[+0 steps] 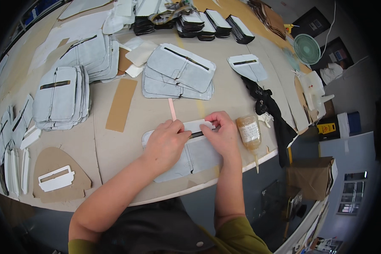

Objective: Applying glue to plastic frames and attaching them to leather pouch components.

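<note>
A light grey fabric panel (205, 155) lies at the table's near edge, with a dark strip like a zipper (196, 135) across it. Along the strip's far side runs a pale band (193, 125); whether it is a separate piece I cannot tell. My left hand (166, 142) is closed, its fingertips pinching at the strip's left end. My right hand (221, 132) pinches the band and strip at the right, thumb and fingers together. Just right of that hand lies a bottle of amber liquid (249, 132) with a thin nozzle. A pink strip (172, 109) sits beyond my left hand.
Grey panels are stacked at the far middle (180, 70) and on the left (57, 99). A brown card strip (121, 106) lies between them. At the near left, a white frame template (56, 178) rests on brown card. Black cloth (273, 110) hangs over the right edge.
</note>
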A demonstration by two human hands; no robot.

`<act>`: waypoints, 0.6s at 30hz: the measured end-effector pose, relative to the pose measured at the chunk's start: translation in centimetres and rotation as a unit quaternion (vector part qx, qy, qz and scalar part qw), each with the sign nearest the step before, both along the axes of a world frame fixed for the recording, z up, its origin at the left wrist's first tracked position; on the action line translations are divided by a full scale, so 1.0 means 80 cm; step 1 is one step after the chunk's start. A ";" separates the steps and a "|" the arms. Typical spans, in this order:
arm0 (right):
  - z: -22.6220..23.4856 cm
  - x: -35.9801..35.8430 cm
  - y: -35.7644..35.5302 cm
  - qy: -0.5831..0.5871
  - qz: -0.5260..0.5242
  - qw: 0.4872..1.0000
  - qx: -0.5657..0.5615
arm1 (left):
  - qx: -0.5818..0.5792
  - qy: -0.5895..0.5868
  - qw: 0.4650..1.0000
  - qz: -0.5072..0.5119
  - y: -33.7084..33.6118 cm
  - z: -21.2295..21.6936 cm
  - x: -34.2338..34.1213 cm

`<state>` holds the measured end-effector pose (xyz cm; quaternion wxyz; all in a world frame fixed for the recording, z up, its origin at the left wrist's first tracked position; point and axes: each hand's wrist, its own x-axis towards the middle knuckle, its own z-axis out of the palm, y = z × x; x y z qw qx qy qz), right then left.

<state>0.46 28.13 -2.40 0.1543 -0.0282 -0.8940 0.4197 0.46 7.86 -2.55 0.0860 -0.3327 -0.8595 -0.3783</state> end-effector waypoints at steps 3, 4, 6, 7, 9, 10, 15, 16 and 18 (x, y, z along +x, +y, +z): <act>-0.003 0.003 0.017 -0.015 -0.023 0.998 -0.052 | -0.006 -0.005 1.000 0.012 0.001 -0.002 0.003; -0.004 0.004 0.022 -0.062 -0.041 0.992 -0.101 | -0.008 0.000 1.000 0.014 0.001 -0.002 0.003; -0.002 0.004 0.027 -0.077 -0.035 0.989 -0.122 | -0.012 0.006 1.000 0.014 0.002 0.001 0.003; -0.002 0.005 0.028 -0.093 -0.025 0.985 -0.144 | -0.017 0.010 1.000 0.017 0.002 0.003 0.004; -0.005 0.005 0.029 -0.096 -0.022 0.984 -0.146 | -0.016 0.013 1.000 0.019 0.003 0.002 0.005; -0.007 0.005 0.029 -0.099 -0.017 0.984 -0.148 | -0.015 0.017 0.999 0.022 0.003 0.002 0.006; 0.001 0.006 0.026 -0.129 -0.007 0.984 -0.126 | -0.012 0.008 0.999 0.029 0.004 0.006 0.006; 0.001 0.006 0.026 -0.130 -0.008 0.984 -0.119 | -0.011 0.010 0.999 0.031 0.005 0.006 0.006; 0.005 0.006 0.024 -0.131 -0.010 0.985 -0.111 | -0.012 0.007 0.999 0.030 0.005 0.006 0.005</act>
